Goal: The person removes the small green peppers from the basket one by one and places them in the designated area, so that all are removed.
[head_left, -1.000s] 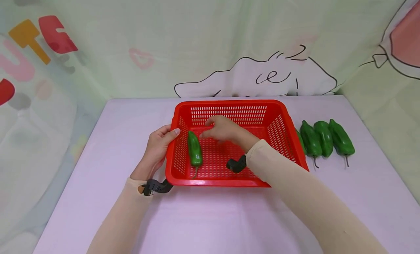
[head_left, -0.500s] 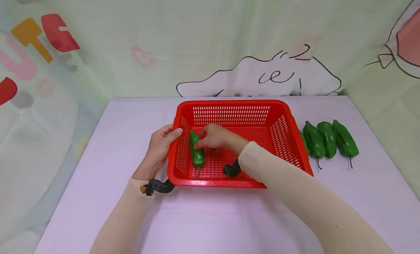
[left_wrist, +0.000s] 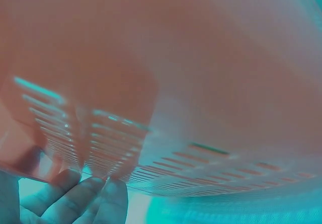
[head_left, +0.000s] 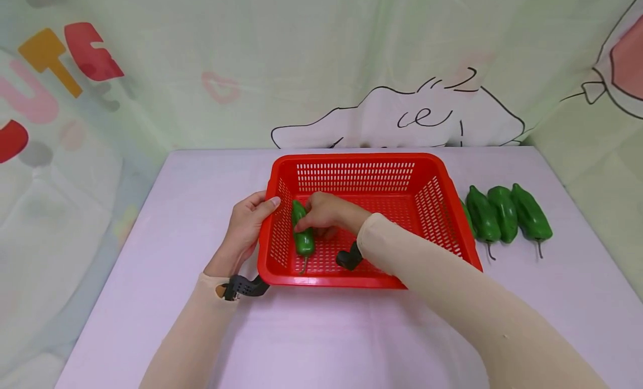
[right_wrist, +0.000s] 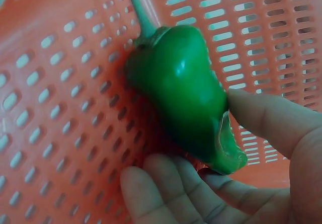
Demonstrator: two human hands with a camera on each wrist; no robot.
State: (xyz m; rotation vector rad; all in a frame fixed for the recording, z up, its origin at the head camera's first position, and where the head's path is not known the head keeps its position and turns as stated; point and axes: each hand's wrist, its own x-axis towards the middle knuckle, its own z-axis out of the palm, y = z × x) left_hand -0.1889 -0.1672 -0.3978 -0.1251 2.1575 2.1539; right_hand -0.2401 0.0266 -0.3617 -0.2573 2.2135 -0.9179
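Note:
A red perforated plastic basket [head_left: 341, 280] stands on the table. My left hand [head_left: 243, 224] grips its left side, thumb over the rim; in the left wrist view the fingers [left_wrist: 113, 201] lie along the outer wall. Inside, near the left wall, lies a glossy green pepper [head_left: 304, 245], its stem toward the front. My right hand [head_left: 324, 211] reaches in and pinches this pepper, thumb across its upper side. The right wrist view shows the thumb [right_wrist: 266, 116] at one side of the pepper [right_wrist: 176, 78] and the curled fingers [right_wrist: 166, 189] at the other.
Several more green peppers [head_left: 483, 219] lie side by side on the table right of the basket, one partly hidden behind its right wall. The lilac tabletop [head_left: 201, 177] meets printed cloth walls [head_left: 321, 59] at the back and sides.
My right hand has come down from above the basket floor onto the pepper, and its thumb and fingers have closed on it. The left hand has kept its grip on the basket.

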